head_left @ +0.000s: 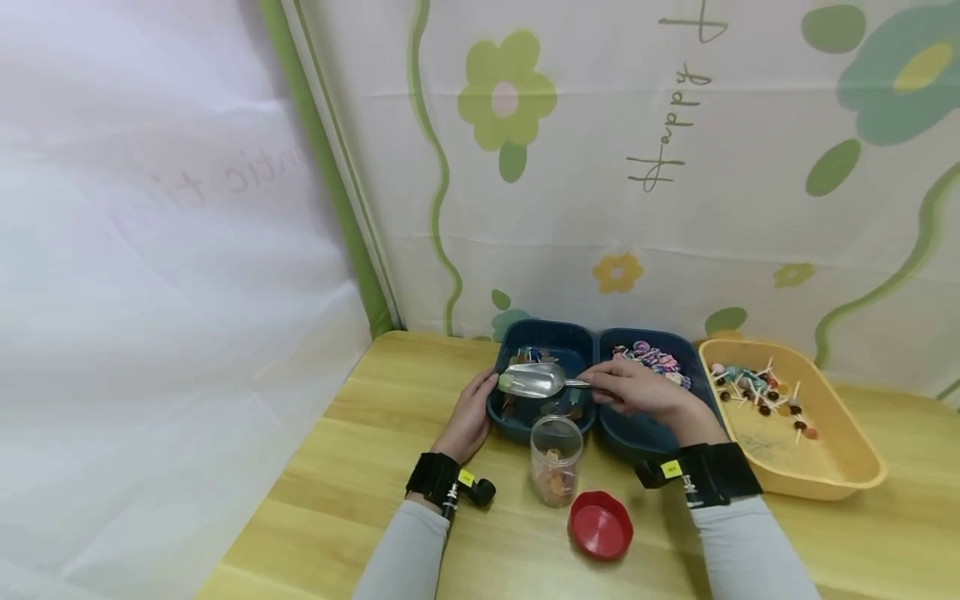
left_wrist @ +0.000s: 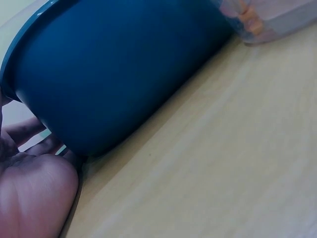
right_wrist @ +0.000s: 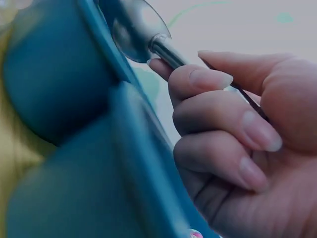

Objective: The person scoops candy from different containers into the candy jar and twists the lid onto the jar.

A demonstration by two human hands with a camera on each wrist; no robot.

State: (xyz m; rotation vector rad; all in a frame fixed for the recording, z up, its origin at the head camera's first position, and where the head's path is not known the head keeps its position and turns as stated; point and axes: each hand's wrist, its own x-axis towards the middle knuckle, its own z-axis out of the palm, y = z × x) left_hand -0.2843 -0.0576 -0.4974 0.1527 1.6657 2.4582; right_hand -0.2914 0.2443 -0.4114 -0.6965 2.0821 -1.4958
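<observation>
My right hand [head_left: 626, 389] grips a metal scoop [head_left: 534, 380] by its handle, fingers curled round it. The scoop lies level over the left compartment of the dark blue divided tray [head_left: 513, 429], with a light green piece at its front lip. Wrapped candies lie in that compartment. My left hand [head_left: 471, 419] rests against the tray's left outer side, fingers stretched along the wall [left_wrist: 109, 74] and thumb at the rim. In front of the tray stands a clear plastic jar [head_left: 557, 467], uncapped, with some orange and pink candies in its bottom.
A red lid [head_left: 601, 525] lies on the wooden table [head_left: 337, 467] near the jar. Purple and pink swirl candies [head_left: 651, 357] fill part of the tray's right compartment. At right, a yellow tray [head_left: 840, 458] holds several lollipops. A printed curtain [head_left: 570, 225] hangs behind.
</observation>
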